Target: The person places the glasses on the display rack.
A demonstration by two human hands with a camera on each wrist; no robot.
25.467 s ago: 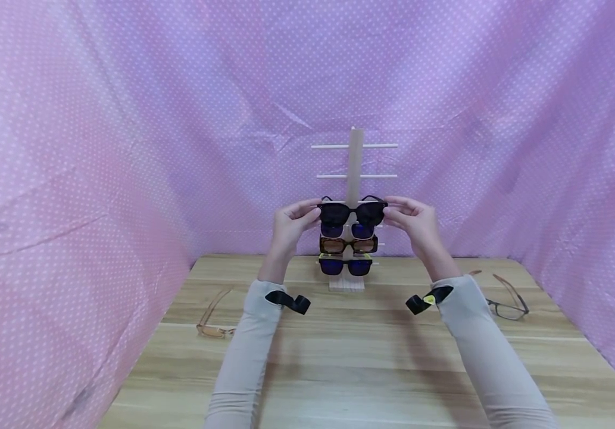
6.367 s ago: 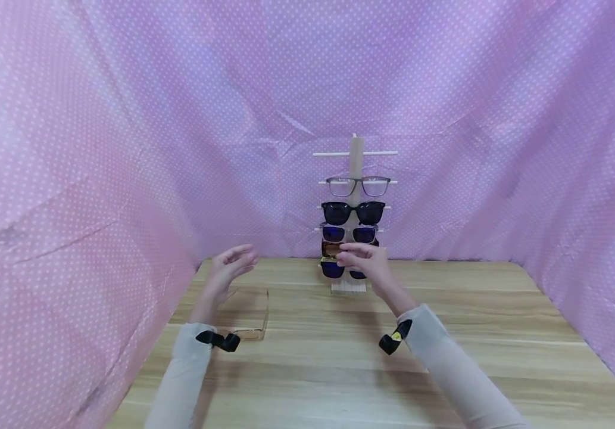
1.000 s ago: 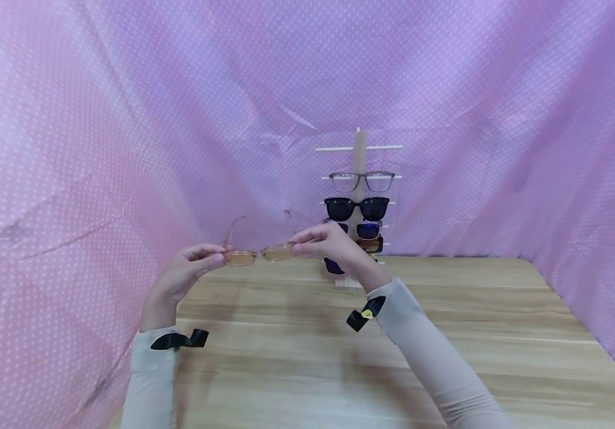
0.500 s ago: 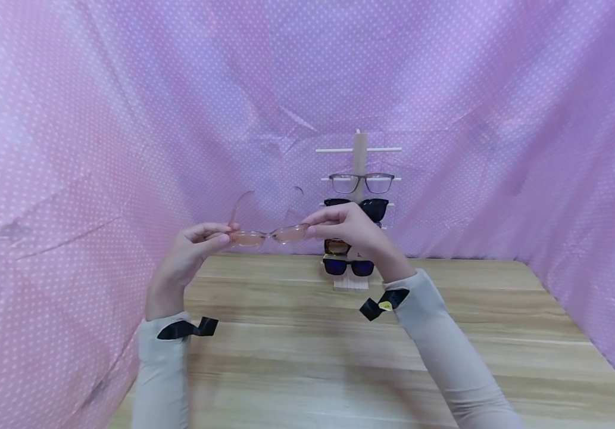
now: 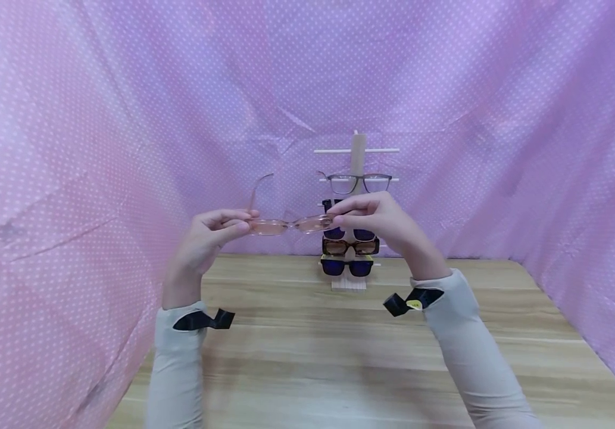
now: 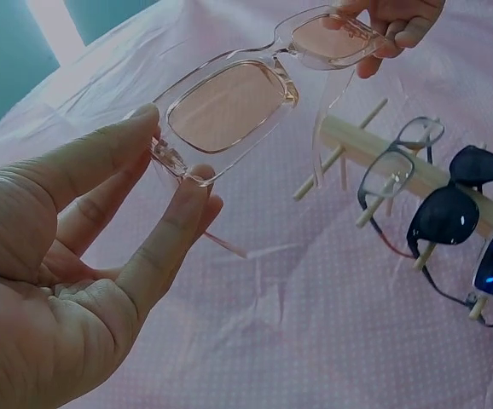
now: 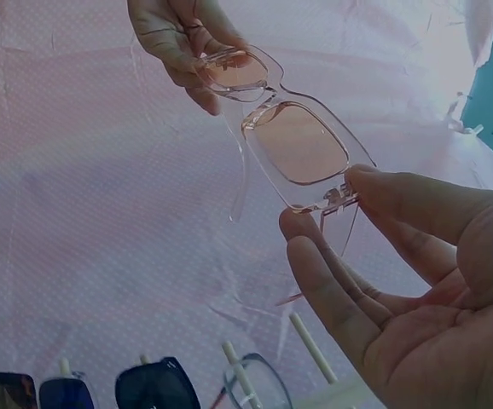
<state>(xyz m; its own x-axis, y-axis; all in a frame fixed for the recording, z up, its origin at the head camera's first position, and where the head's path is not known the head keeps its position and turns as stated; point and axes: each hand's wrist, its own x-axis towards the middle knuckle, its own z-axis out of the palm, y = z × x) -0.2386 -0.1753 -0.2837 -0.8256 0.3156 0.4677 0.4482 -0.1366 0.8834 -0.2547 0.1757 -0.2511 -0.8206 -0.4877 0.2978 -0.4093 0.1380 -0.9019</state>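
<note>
A pair of sunglasses with a clear frame and orange-tinted lenses is held in the air, temples unfolded and pointing away. My left hand pinches its left hinge corner between thumb and fingers, also seen in the left wrist view on the frame. The right hand pinches the opposite corner, close in front of the wooden display stand. That hand covers much of the black sunglasses on the stand. In the right wrist view, thumb and fingertips grip the clear frame by its edge.
The stand's top rod bears nothing. Below it hang grey-framed glasses, tortoiseshell sunglasses and black sunglasses with blue lenses, among others. A wooden table lies beneath, and a pink dotted cloth surrounds it.
Both hands have raised the clear-framed sunglasses and carried them rightward towards the stand. Several seconds ago they lay on the table's left side; the grey-framed glasses were hung before that.
</note>
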